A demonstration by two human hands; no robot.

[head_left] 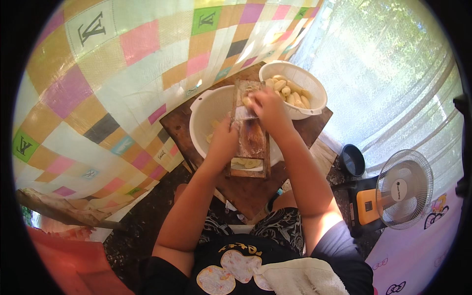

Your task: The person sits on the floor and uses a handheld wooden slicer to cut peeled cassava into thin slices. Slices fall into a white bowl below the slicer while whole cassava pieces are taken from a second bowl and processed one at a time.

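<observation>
A wooden mandoline slicer point(252, 142) with a metal plate lies across a large white plastic colander point(202, 107). My left hand point(223, 138) grips the slicer's left side rail. Against the slicer's upper part, my right hand point(268, 107) holds a pale piece of peeled banana point(247, 102), mostly covered by the fingers. Round yellowish slices point(246, 162) show through the gap at the slicer's near end, and a few more lie inside the colander by my left hand. Peeled whole bananas point(291, 92) fill part of a second white colander point(320, 96) at the back right.
Both colanders stand on a small brown wooden table point(239, 191). A patterned plastic sheet point(143, 84) hangs close on the left. To the right are a fan point(402, 190) and a dark bucket point(352, 160) on the floor, with a translucent curtain point(372, 73) behind.
</observation>
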